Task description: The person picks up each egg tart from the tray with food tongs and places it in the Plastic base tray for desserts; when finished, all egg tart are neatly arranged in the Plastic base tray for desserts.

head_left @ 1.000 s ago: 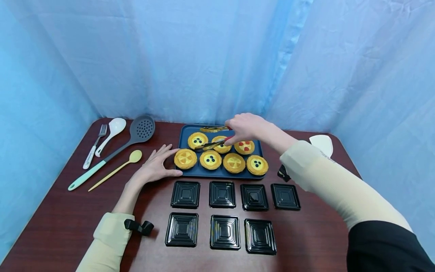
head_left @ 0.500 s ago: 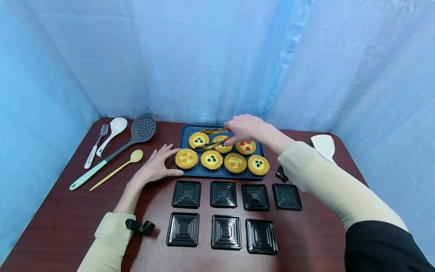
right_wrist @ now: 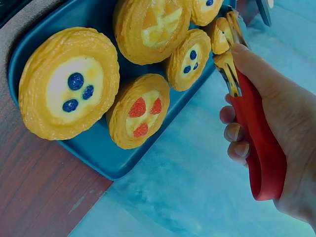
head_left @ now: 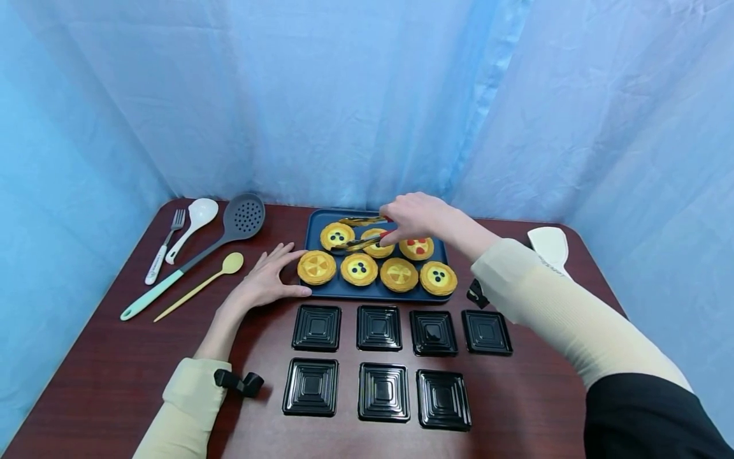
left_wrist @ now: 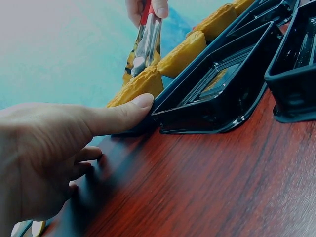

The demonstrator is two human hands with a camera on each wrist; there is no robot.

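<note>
My right hand grips a pair of tongs with red handles and metal arms. The tongs' arms lie on either side of the back-left egg tart, which has blueberries on top. That tart sits with several others on a dark blue tray. My left hand lies at the tray's left end, fingers spread on the table. Its thumb touches the tray's near-left corner, beside the front-left tart. Whether the tongs press on the tart cannot be told.
Several black square plastic trays stand in two rows before the blue tray. On the left lie a fork, a white spoon, a grey skimmer and a yellow spoon. A white spatula lies at the right.
The far arm of the tongs has come slightly nearer to the back-left egg tart. The left hand keeps its place at the tray. The head view has shifted a little.
</note>
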